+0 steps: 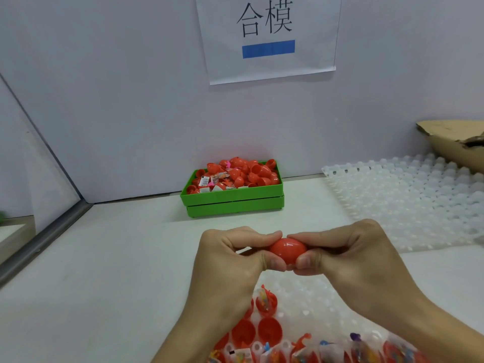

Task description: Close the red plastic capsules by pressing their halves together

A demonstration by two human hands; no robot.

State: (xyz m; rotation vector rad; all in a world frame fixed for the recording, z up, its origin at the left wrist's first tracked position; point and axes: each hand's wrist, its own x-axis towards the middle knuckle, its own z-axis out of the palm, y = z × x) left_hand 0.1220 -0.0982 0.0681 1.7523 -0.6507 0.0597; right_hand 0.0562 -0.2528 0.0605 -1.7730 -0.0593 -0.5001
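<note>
Capsule point(287, 249), glossy red egg, betw. both hands.

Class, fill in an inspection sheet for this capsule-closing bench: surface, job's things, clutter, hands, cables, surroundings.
Surface: white table, mostly bare at left.
Job's things: red capsule held above the table; open red halves in a white tray below; green bin heaped with red capsule parts.
Clutter: white tray at right; cardboard behind it.
Hands: left hand and right hand both pinch the capsule.
Cables: nothing seen.
Surroundings: white wall with a paper sign.
</note>
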